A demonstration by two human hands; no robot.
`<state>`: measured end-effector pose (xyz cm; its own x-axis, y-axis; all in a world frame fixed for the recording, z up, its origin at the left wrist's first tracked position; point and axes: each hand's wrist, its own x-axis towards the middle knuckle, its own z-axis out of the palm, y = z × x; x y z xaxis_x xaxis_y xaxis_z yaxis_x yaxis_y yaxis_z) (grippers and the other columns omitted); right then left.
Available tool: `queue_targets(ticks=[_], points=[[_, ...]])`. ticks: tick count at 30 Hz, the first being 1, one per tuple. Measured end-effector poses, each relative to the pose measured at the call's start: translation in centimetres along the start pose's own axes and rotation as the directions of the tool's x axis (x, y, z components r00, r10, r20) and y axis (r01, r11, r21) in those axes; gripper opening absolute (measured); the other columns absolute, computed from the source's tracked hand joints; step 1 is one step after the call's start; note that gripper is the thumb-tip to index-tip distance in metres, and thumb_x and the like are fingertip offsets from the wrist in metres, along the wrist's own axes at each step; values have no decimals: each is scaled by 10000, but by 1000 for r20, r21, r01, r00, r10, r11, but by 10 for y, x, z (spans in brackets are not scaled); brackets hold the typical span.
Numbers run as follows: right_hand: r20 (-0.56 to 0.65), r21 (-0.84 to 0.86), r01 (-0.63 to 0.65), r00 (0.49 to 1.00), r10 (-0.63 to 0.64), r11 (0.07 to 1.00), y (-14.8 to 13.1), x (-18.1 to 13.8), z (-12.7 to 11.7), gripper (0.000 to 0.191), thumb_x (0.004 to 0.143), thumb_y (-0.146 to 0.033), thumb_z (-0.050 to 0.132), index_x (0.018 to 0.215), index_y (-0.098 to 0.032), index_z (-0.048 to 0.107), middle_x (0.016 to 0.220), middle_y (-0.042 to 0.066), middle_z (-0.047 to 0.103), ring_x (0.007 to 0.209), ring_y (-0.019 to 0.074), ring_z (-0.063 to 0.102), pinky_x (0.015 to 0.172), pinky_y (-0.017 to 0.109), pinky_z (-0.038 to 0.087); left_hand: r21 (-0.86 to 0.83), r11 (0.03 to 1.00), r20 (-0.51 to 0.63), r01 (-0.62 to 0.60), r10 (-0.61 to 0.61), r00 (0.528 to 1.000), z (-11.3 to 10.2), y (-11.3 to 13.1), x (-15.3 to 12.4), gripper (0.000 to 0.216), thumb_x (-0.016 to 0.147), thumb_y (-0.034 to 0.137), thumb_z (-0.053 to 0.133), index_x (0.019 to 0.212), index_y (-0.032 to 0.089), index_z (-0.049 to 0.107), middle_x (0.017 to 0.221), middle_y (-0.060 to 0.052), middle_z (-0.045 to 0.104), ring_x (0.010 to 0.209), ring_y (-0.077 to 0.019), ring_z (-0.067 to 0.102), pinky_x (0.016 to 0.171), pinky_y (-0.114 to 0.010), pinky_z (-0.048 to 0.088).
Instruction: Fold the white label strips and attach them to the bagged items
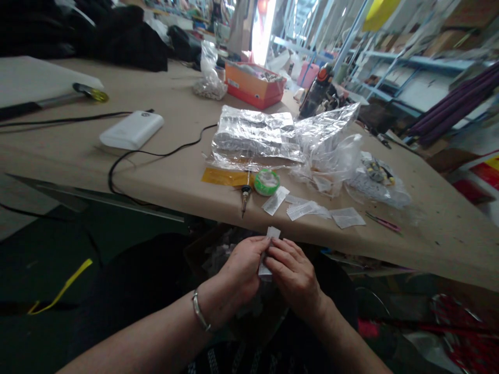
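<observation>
The strip [264, 269] sits between the left hand [241, 265] and the right hand [294, 267], touching both, before the table's [175, 98] near edge. On the table, just beyond them, lie the iron [245, 193], its tip toward that edge, and the roll [267, 182] just right of it. The film [220, 176] is at the iron's left; slips [307, 209], then tweezers [384, 222], lie farther right. Behind the roll is the pack [253, 136], with the box [253, 88] behind that. Left of the pack lies the power bank [131, 131], the cable [110, 171] looping between them.
</observation>
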<state>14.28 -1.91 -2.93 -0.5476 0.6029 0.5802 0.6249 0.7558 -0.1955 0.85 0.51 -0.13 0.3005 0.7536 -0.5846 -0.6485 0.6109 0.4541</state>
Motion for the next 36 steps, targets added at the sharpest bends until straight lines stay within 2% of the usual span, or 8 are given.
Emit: queue_targets(ticks=[6, 9, 11, 13, 16, 19, 31, 36], points=[[20, 64, -24, 1000, 22, 998, -4, 2, -2, 279, 838, -110, 513, 1093, -196, 586, 1091, 71, 662, 1161, 225, 528, 1002, 432, 406, 27, 999, 36, -23, 22, 999, -3, -1, 0, 126, 790, 39, 515, 720, 63, 618, 663, -62, 631, 525, -69, 582, 484, -139, 440], [-24, 253, -198, 977, 210, 947, -1, 0, -7, 334, 793, -215, 607, 1125, -204, 564, 1109, 90, 630, 1153, 254, 512, 986, 445, 408, 106, 994, 52, -24, 18, 998, -6, 2, -2, 101, 807, 108, 534, 784, 76, 627, 670, -66, 638, 516, -95, 593, 497, -187, 478], [6, 463, -416, 885, 466, 783, 6, 0, -10, 317, 795, -283, 613, 1102, -220, 563, 1076, 83, 624, 1083, 239, 549, 938, 411, 441, 179, 984, 86, 19, -35, 996, -6, 5, -6, 125, 820, 180, 545, 859, 92, 625, 694, -70, 649, 499, -108, 594, 488, -219, 491], [207, 674, -569, 757, 619, 470, 16, 1, -13, 343, 807, -344, 597, 1129, -239, 544, 1048, 63, 629, 995, 206, 590, 886, 365, 469, 240, 968, 124, 70, -102, 987, -6, 7, -11, 160, 825, 236, 551, 882, 102, 616, 716, -75, 656, 498, -111, 598, 491, -228, 494], [553, 781, -625, 704, 445, 19, 30, 5, -16, 549, 731, -462, 654, 1206, -222, 516, 1121, 80, 617, 956, 201, 610, 860, 351, 479, 305, 945, 165, 119, -176, 970, -3, 7, -19, 189, 822, 281, 561, 848, 102, 613, 720, -73, 655, 489, -97, 587, 478, -205, 471], [641, 765, -630, 727, 245, -132, 39, 9, -14, 600, 639, -469, 732, 1142, -179, 578, 1139, 112, 618, 975, 229, 613, 882, 381, 466, 343, 926, 186, 157, -230, 955, -2, 5, -24, 207, 822, 298, 557, 841, 101, 617, 702, -67, 648, 460, -82, 564, 456, -189, 443], [657, 752, -632, 737, 154, -186, 39, 13, -4, 324, 647, -370, 755, 843, -146, 626, 1176, 137, 606, 1020, 252, 615, 887, 398, 471, 376, 914, 263, 153, -264, 928, -10, -4, -21, 229, 817, 326, 560, 803, 102, 607, 640, -40, 612, 463, -76, 542, 483, -193, 423], [545, 774, -613, 773, 325, 160, 34, 18, -14, 490, 755, -423, 646, 1178, -206, 527, 1188, 104, 598, 1038, 226, 597, 860, 381, 498, 343, 933, 240, 110, -200, 950, -13, -3, -19, 214, 804, 330, 574, 796, 117, 594, 644, -24, 603, 484, -80, 546, 489, -195, 417]])
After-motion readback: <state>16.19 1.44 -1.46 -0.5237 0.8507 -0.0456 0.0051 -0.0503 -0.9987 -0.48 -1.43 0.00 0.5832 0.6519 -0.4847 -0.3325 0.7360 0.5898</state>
